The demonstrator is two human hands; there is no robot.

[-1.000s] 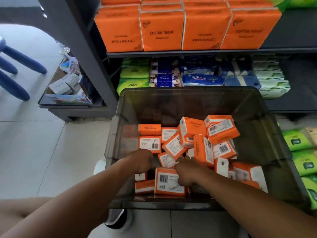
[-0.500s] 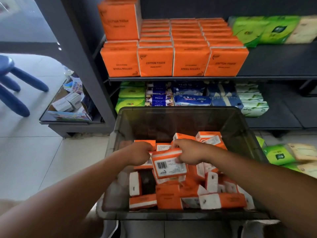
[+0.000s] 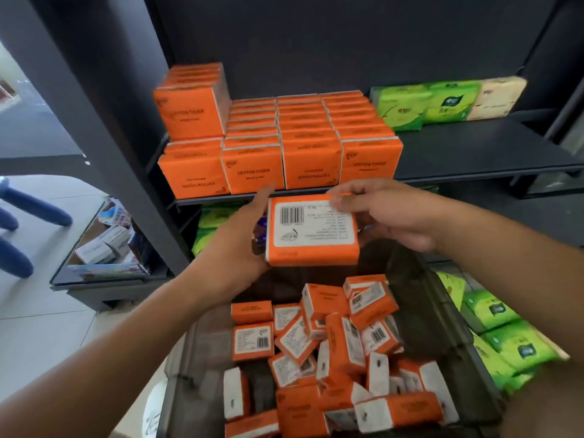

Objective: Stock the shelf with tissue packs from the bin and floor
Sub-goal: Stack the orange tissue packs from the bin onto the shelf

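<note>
Left hand (image 3: 240,245): you cupped the tissue pack (image 3: 313,232) at its left edge.
Right hand (image 3: 388,213): you pinched its top-right corner.
Arms: both reached forward.

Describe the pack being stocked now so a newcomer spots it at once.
Find the dark shelf lined with rows of orange packs, then drop to just below its front edge, above the grey bin. There the left hand and right hand hold one orange pack. Unlike shelved and binned packs, it is in mid-air, white barcode label facing the camera.
</note>
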